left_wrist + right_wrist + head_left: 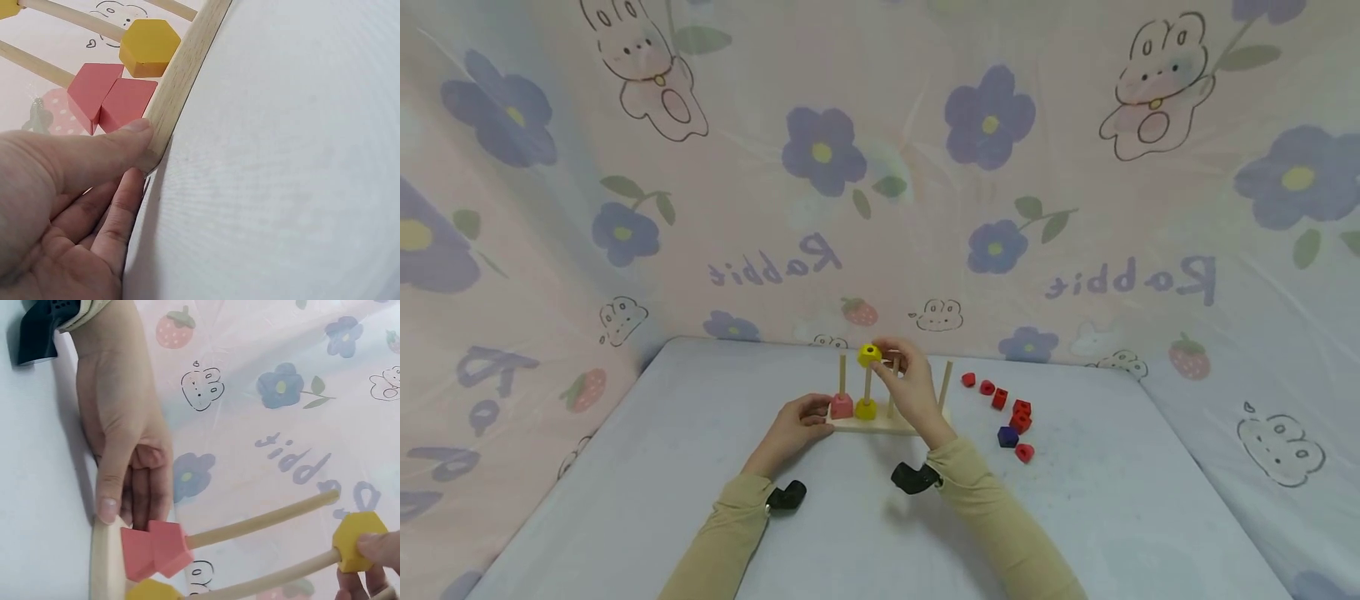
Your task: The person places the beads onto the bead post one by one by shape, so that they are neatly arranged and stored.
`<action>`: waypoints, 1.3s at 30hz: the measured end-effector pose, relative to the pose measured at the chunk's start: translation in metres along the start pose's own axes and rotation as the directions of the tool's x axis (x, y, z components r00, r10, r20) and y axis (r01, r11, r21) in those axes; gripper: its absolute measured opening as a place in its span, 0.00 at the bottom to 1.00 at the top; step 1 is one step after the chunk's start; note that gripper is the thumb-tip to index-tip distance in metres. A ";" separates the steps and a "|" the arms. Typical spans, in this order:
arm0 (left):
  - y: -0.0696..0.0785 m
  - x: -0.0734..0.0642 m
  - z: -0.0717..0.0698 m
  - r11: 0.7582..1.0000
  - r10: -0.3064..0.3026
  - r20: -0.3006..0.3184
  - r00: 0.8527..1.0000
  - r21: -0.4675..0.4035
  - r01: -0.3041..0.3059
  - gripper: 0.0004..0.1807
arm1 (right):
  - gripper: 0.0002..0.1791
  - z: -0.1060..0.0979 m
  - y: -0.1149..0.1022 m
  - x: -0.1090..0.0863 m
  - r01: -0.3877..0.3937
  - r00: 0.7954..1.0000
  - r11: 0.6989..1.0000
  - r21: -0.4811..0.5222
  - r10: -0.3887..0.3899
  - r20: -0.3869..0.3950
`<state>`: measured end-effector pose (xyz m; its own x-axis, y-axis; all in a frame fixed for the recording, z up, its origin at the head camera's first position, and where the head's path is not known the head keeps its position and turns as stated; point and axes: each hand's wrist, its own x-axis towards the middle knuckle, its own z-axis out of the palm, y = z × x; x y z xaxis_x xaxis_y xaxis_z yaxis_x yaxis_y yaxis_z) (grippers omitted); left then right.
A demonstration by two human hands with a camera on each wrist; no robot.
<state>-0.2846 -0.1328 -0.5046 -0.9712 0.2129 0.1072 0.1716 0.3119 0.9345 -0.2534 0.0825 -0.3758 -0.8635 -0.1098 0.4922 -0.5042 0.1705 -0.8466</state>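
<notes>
A wooden peg stand with several upright pegs sits on the table. My left hand holds its left end, with the thumb on top of the base's edge and a finger against its end. Two pink beads are stacked on the leftmost peg. The second peg carries a yellow hexagonal bead at its bottom. My right hand pinches another yellow hexagonal bead between thumb and fingers at the top of that same peg. The right hand partly hides the pegs further right.
To the right of the stand lie several loose red beads and one dark purple bead. The white table meets a curtain printed with flowers and rabbits at its back edge.
</notes>
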 end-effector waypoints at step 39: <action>-0.002 -0.003 0.004 0.999 0.052 -0.015 0.999 -0.014 -0.052 0.26 | 0.20 0.009 0.061 -0.041 -0.192 0.981 0.978 0.080 0.191 0.019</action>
<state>-0.2810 -0.1300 -0.5079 -0.9633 0.2148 0.1609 0.2198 0.2875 0.9322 -0.2485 0.0890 -0.4499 -0.9437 -0.0933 0.3174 -0.3266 0.1097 -0.9388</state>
